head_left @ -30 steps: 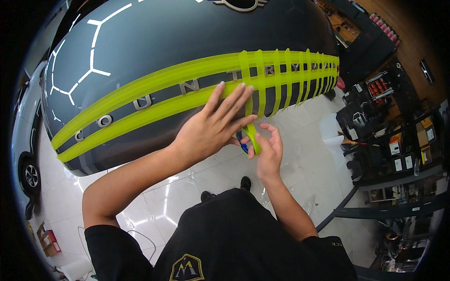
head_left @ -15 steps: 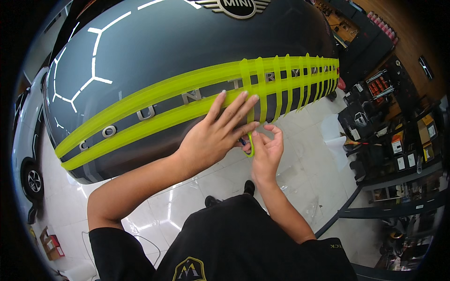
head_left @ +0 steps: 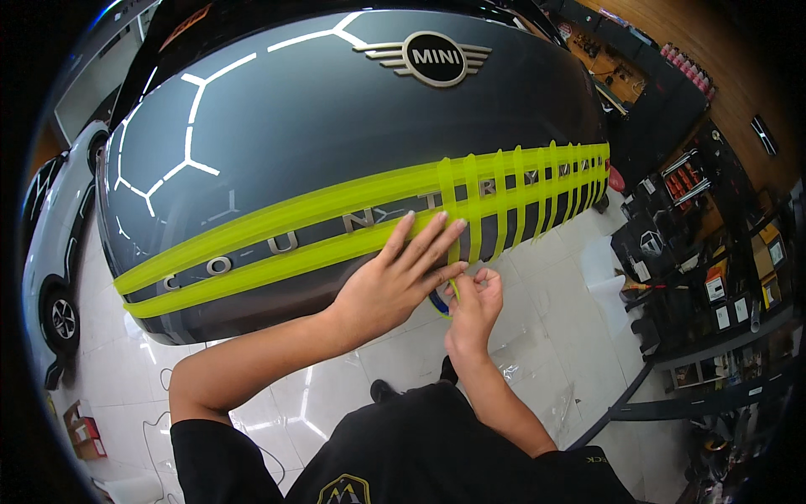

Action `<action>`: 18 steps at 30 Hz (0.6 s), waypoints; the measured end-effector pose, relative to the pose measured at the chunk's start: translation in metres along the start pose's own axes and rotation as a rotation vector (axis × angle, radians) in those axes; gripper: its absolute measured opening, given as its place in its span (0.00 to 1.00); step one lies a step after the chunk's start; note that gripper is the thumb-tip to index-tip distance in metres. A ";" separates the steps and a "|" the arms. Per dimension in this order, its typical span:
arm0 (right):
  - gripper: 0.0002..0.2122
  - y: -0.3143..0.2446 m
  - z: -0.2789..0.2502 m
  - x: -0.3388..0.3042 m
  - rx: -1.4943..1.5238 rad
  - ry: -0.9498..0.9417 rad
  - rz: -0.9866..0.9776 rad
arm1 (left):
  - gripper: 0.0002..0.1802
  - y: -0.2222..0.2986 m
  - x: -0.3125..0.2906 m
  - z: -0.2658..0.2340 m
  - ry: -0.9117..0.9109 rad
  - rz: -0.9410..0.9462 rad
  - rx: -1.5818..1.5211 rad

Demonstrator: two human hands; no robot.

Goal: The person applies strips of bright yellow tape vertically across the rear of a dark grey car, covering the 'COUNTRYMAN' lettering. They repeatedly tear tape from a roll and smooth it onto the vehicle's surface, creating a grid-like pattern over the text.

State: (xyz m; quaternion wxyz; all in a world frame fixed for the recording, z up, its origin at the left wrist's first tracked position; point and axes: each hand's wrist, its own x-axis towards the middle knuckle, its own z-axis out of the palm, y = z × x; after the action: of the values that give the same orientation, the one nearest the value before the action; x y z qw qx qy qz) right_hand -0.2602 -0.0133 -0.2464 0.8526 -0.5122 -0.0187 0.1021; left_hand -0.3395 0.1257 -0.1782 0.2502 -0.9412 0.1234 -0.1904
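Observation:
My left hand (head_left: 396,273) lies on the dark grey car panel (head_left: 311,118), fingers stretched out over the yellow-green masking tape (head_left: 353,252). Its thumb reaches toward my right hand (head_left: 473,317), which is closed at the panel's lower edge. Between the right fingers runs a narrow strip of the same tape. A tape roll (head_left: 437,306) with a blue core hangs behind the hands, partly hidden. Two long tape bands run above and below a row of metal letters (head_left: 358,219). Several short upright strips (head_left: 499,210) cross them toward the right.
A winged metal badge (head_left: 436,59) sits higher on the panel. Left stands a light-coloured car (head_left: 60,244). On the right are a black frame (head_left: 697,412) and shelves of boxes. A cable (head_left: 151,437) and an open cardboard box (head_left: 84,433) lie on the tiled floor.
The car sits lower in the picture as the view shifts. My right fingers have drawn together on the tape, and more of the roll's blue core shows. My left hand keeps its place on the panel.

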 end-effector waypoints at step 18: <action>0.20 0.010 -0.136 -0.048 -0.197 -0.430 0.155 | 0.36 0.079 -0.038 -0.024 -0.059 -0.327 -1.092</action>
State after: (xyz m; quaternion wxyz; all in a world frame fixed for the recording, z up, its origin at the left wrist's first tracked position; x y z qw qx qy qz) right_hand -0.2908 -0.1358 -0.3164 0.7644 -0.5594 -0.1704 0.2714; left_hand -0.3944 0.0619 -0.2113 -0.3018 -0.9458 0.0494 -0.1089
